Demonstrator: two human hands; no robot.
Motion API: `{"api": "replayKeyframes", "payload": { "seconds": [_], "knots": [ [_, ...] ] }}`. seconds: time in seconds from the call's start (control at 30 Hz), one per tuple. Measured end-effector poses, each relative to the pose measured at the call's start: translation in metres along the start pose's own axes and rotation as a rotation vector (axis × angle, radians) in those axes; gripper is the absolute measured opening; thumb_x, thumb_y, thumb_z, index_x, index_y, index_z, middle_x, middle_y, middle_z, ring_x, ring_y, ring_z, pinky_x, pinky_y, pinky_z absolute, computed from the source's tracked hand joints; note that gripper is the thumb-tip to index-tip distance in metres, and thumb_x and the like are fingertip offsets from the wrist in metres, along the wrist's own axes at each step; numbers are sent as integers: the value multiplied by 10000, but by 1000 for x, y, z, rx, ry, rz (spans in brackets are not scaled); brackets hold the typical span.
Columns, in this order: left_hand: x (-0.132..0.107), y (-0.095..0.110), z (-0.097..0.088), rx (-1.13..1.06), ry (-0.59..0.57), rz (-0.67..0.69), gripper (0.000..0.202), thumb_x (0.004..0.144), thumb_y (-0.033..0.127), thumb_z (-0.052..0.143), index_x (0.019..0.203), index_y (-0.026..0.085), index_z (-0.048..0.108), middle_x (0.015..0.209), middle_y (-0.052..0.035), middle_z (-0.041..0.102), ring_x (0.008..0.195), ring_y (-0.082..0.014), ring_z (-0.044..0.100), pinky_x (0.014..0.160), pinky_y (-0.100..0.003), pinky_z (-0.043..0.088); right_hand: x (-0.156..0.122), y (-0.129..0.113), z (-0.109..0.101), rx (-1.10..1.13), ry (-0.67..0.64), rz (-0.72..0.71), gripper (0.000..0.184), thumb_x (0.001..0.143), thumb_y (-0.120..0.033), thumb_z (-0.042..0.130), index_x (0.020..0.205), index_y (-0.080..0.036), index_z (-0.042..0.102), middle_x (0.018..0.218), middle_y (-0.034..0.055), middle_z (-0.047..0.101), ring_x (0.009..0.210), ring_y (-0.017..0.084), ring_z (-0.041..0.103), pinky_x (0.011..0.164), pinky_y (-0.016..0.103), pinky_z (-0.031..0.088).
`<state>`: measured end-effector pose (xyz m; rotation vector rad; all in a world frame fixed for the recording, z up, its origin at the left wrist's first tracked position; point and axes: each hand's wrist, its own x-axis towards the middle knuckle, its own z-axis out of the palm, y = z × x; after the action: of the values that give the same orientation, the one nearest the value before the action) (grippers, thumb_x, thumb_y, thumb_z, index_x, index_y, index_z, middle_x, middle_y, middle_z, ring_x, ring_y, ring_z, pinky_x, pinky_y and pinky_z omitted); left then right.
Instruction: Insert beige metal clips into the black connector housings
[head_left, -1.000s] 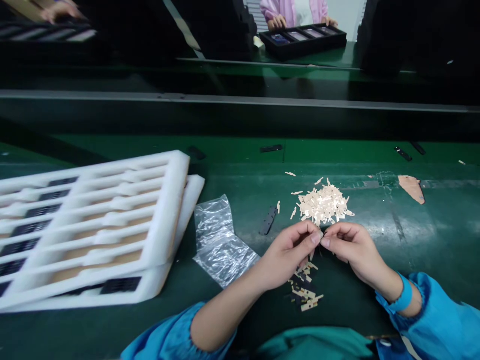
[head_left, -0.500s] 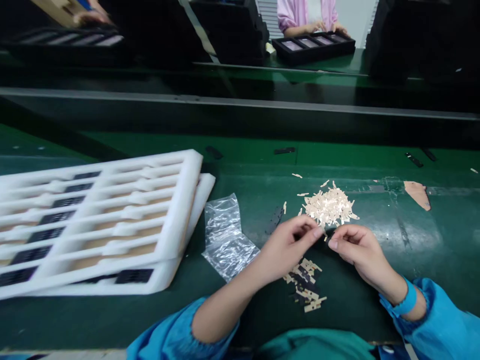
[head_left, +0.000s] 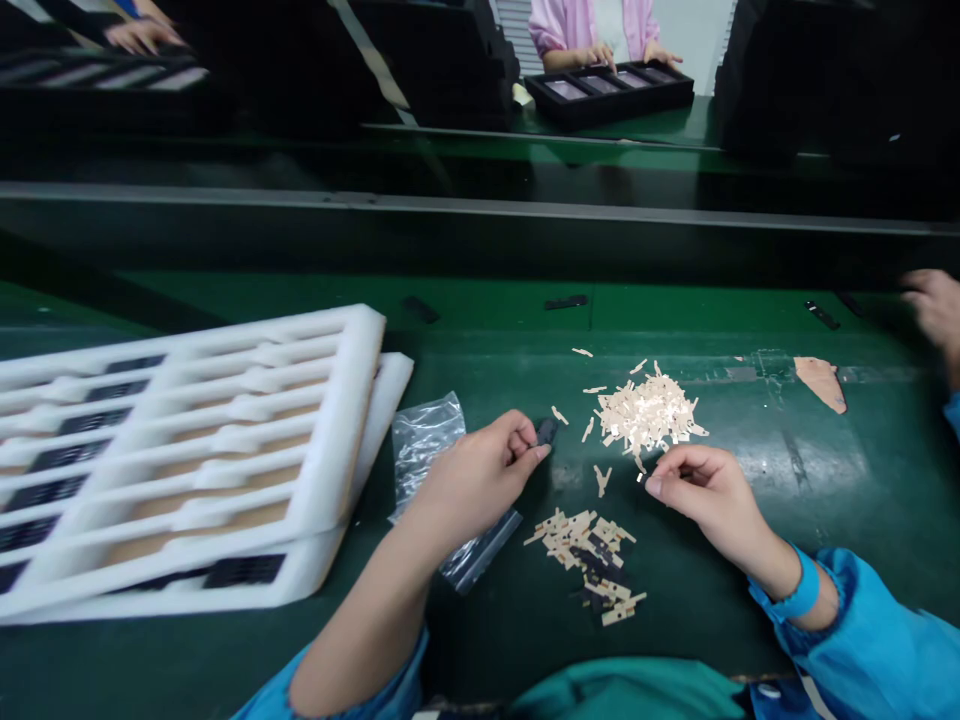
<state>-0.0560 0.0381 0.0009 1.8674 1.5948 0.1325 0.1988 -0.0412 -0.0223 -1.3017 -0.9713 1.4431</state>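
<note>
My left hand is closed in a pinch on a small black flat strip lying on the green table, just left of a heap of tan paper slips. My right hand rests below that heap with its fingers curled and pinched together; what they hold is too small to make out. Between my hands lies one loose tan slip. Nearer to me sits a second pile of tan slips mixed with black pieces.
Stacked white foam trays with slots holding black parts fill the left. A crumpled clear plastic bag lies beside my left wrist. Another person's hand shows at the right edge. Across the conveyor, people work over black trays.
My hands have come apart. The left one moved left and down onto the black strip; a tan slip now lies on the table between them. A hand appeared at the right edge.
</note>
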Motion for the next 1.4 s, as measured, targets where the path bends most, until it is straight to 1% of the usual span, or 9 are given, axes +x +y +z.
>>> {"api": "replayKeyframes", "payload": {
  "seconds": [0.1,0.2,0.27,0.33,0.47,0.67,0.93,1.17,1.4],
  "knots": [
    [-7,7,10,-289,-3,134,321,961,411,561,1216,217,586,809,20,629,706,-183,630,648,-289,475,2,1,1,26,-4,13,89,732,-256,830,691,-202,772,599,-12,679,507,94,528,496,214,419],
    [-15,21,25,-476,-153,196,256,1019,442,494,1057,206,586,819,11,639,660,-157,662,626,-279,508,4,4,0,39,-1,48,103,733,-276,831,704,-200,767,618,-7,690,514,104,564,477,208,461],
    [-19,30,33,-531,-256,171,267,1044,448,450,1089,207,555,749,32,633,565,-143,652,576,-272,505,6,7,0,44,-2,78,119,729,-294,838,718,-199,766,656,7,714,556,125,615,490,219,509],
    [-23,36,39,-553,-323,144,309,1052,438,427,1229,206,527,717,48,619,526,-138,635,553,-271,504,8,10,-1,51,-11,105,134,728,-305,846,730,-197,766,681,14,730,581,136,644,506,228,539],
    [-27,38,46,-581,-393,147,461,1040,385,407,1455,184,433,813,16,650,573,-140,633,589,-293,532,10,11,0,58,1,111,145,723,-305,858,724,-194,766,665,4,722,571,124,636,516,220,544],
    [-32,35,49,-586,-414,177,537,1041,374,424,1547,194,412,848,-5,696,631,-157,665,623,-304,558,10,8,0,62,9,115,130,719,-286,855,707,-195,764,637,-7,709,543,113,618,509,217,548],
    [-33,37,44,-568,-379,185,558,1028,390,435,1539,166,441,845,-20,725,618,-161,668,616,-309,552,9,8,1,56,36,108,142,718,-300,851,715,-196,755,644,-10,703,553,112,622,498,207,554],
    [-34,39,42,-525,-358,220,535,1034,367,424,1534,181,459,858,-26,746,622,-165,657,636,-321,547,8,5,3,42,49,122,117,715,-277,836,698,-199,749,633,-13,686,545,112,608,490,212,543],
    [-35,38,44,-508,-354,221,527,1041,377,428,1536,199,465,888,-34,757,654,-176,682,648,-325,561,8,5,3,24,40,132,184,716,-332,864,706,-197,739,614,-15,656,550,122,596,500,232,534]
  ]
}}
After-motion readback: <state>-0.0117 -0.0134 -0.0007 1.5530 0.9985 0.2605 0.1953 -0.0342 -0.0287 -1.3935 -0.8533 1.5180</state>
